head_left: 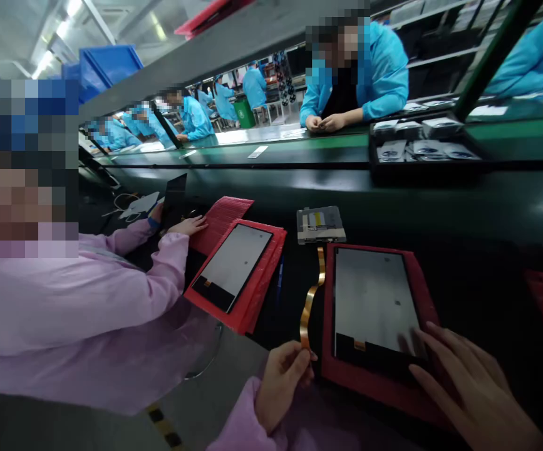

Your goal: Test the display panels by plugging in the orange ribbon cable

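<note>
My left hand pinches the lower end of a long, wavy, gold-coloured strip of tape, which stretches away from me over the black table. To its right lies a flat panel with a grey face and a black lower band, resting on a red foam sheet. A small orange tab shows on that band. Over the panel's lower right corner my right hand is spread with its fingers apart, holding nothing. Whether its fingertips touch the panel I cannot tell.
A clear plastic case sits beyond the strip. Leftward, another panel lies on stacked red sheets, near a blue pen. A co-worker in a pink sleeve works close by. Behind runs a green conveyor with a black tray.
</note>
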`<state>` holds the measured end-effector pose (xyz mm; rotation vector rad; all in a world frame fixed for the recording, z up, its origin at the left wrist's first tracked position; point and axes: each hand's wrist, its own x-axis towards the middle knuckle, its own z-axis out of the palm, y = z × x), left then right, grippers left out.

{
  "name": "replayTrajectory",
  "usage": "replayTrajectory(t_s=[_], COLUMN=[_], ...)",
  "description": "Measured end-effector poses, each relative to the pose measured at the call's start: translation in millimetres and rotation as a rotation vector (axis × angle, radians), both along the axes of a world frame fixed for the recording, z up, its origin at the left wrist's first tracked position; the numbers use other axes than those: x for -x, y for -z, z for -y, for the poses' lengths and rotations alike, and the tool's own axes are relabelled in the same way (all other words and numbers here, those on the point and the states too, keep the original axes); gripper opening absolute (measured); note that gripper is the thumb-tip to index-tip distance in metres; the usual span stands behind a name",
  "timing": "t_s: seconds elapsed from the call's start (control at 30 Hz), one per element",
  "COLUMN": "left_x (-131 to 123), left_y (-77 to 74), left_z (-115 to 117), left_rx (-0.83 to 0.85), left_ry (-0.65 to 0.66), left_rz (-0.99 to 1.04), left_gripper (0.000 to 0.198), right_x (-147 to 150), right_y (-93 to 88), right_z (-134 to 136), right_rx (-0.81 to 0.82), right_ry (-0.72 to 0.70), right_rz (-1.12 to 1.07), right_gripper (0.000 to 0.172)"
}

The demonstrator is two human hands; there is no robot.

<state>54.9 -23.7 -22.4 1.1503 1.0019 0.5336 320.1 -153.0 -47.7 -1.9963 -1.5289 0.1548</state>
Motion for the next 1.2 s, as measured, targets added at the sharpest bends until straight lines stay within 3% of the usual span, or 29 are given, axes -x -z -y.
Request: replayTrajectory(t_s=[0.1,0.17,0.27,0.43,0.57,0.63,0.73,0.9,1.2], left_x=[-19,-32,-47,-54,-51,-50,-48,-44,-16], left_y=[-7.5,-8.5,-4.6,6.7,11.5,13.0,15.4,16.6,15.3], left_z=[-7,-8,-5,0,2,3,2,2,21], left_rx=[-0.190,-0.388,-0.574,-0.727,-0.956,-1.080,-1.220,-1.265,-1.290], left_ry=[0.077,0.135,0.177,0.202,0.132,0.196,0.392,0.521,0.483], left_rz=[-0.028,-0.097,-0.161,-0.217,-0.235,-0.285,-0.431,-0.574,-0.656], left_gripper=[0.048,0.039,0.029,0.030,0.028,0.040,0.061,0.064,0.057], right_x=[15,30,49,58,55,50,37,11,4], right_y=[-36.8,-53.9,-57.7,-38.5,-37.0,-40.4,-45.1,-51.9,-75.2], right_z=[-27,-48,-73,-83,-85,-88,-94,-98,-93], right_rx=[0.178,0.312,0.341,0.222,0.206,0.169,0.073,-0.012,-0.225], right_ry=[-0.147,-0.281,-0.367,-0.302,-0.267,-0.222,-0.116,0.016,0.114], right_rz=[-0.244,-0.446,-0.601,-0.657,-0.763,-0.850,-0.866,-0.823,-0.620], right_gripper=[0.039,0.041,0.039,0.036,0.035,0.037,0.038,0.032,0.015])
